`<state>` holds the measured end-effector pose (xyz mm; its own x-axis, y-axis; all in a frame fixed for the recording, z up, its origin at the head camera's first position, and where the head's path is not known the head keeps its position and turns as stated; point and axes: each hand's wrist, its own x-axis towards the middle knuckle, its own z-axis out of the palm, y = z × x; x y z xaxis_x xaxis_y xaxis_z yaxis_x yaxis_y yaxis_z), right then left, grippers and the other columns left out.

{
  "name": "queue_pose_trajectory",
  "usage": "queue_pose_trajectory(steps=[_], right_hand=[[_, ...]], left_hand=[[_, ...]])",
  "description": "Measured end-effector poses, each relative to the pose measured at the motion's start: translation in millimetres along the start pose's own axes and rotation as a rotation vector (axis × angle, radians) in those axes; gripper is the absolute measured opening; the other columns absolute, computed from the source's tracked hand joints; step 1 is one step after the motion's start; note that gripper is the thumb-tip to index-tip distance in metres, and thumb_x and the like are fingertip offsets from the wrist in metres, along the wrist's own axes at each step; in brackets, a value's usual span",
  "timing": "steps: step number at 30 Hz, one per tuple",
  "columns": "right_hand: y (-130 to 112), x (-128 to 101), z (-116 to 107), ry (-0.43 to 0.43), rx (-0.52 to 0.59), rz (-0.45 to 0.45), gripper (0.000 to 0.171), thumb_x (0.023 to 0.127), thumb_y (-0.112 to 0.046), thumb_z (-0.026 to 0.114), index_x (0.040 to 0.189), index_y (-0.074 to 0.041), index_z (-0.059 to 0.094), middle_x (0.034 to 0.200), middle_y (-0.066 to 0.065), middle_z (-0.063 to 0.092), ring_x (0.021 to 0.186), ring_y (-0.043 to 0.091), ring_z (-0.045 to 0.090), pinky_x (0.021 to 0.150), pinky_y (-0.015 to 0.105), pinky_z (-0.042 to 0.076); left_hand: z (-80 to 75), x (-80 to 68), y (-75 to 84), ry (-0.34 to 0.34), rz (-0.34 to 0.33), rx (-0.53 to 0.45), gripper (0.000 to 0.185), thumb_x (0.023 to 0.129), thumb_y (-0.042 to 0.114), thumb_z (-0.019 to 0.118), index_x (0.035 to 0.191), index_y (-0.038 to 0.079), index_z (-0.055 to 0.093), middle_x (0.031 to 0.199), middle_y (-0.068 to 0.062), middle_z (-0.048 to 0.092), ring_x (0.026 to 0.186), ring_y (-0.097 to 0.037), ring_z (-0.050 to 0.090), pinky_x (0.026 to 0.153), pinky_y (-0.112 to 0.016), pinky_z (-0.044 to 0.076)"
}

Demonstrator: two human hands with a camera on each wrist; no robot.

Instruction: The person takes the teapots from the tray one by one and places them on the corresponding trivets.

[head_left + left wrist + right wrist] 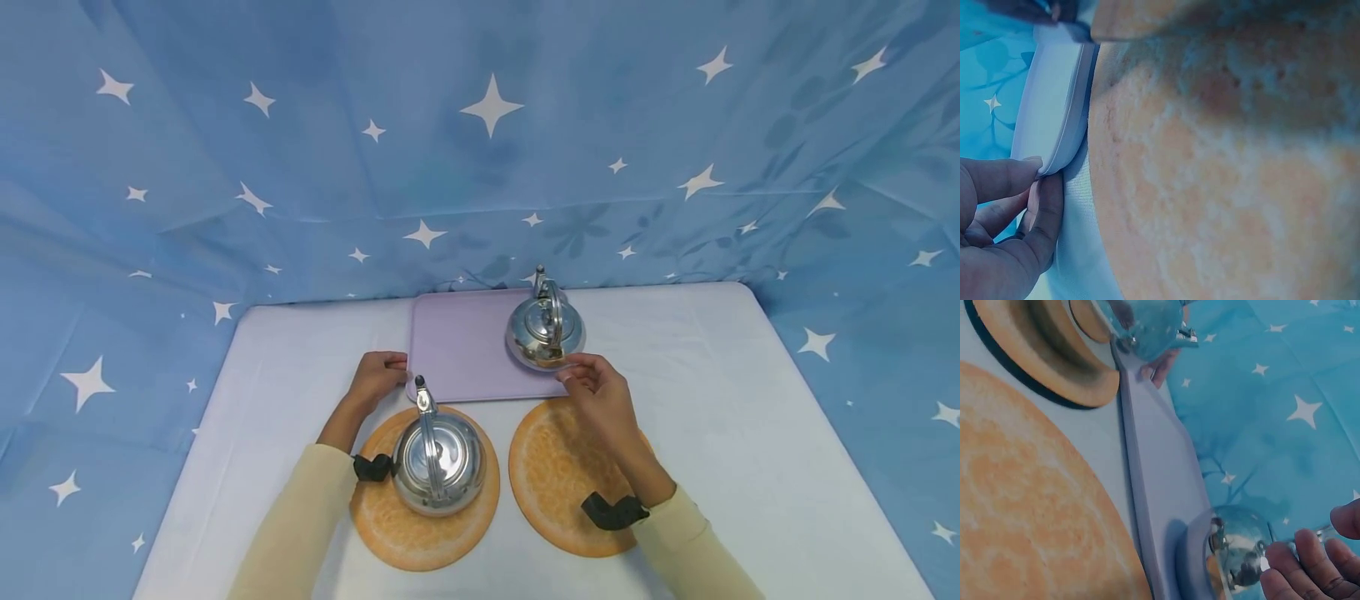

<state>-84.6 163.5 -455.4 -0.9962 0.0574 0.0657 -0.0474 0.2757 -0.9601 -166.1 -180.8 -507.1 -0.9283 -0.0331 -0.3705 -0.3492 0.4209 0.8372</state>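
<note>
A pale purple tray (459, 337) lies at the back of the table. My left hand (375, 381) pinches its left edge near the front corner, thumb on top and fingers beneath in the left wrist view. A shiny steel kettle (523, 337) stands on the tray's right end, spout toward the backdrop. Close to the near side of this kettle is my right hand (606, 398), its fingers loosely bent and the thumb apart from them in the right wrist view. A second steel kettle (467, 462) sits on the left round mat (420, 546), beside my left wrist.
Another orange, citrus-patterned round mat (551, 475) lies under my right forearm. Both mats rest on a white-covered table (712, 392). A blue star-printed cloth (427, 175) hangs behind the table and along its sides. Dark straps (613, 512) circle both wrists.
</note>
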Motion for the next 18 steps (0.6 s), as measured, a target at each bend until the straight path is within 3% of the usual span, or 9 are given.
queue_pose_trajectory(steps=[6,18], right_hand=[[0,7,-8,0.047,-0.08,-0.024,0.03,0.094,-0.005,0.062,0.121,0.007,0.058,0.098,0.017,0.066,0.086,0.014,0.063,0.071,0.016,0.048],[-2,18,-18,0.03,-0.155,-0.03,0.036,0.097,-0.018,0.06,0.125,0.004,0.056,0.104,0.016,0.064,0.095,0.024,0.062,0.074,0.017,0.048]], left_hand=[[-0.1,0.0,-0.3,-0.002,0.003,-0.001,0.038,0.086,-0.004,0.063,0.123,-0.01,0.059,0.108,-0.019,0.064,0.099,-0.027,0.061,0.084,-0.034,0.052],[0.5,2.3,-4.5,0.002,0.008,-0.015,0.037,0.085,-0.004,0.062,0.122,-0.01,0.06,0.108,-0.019,0.064,0.098,-0.026,0.061,0.083,-0.033,0.052]])
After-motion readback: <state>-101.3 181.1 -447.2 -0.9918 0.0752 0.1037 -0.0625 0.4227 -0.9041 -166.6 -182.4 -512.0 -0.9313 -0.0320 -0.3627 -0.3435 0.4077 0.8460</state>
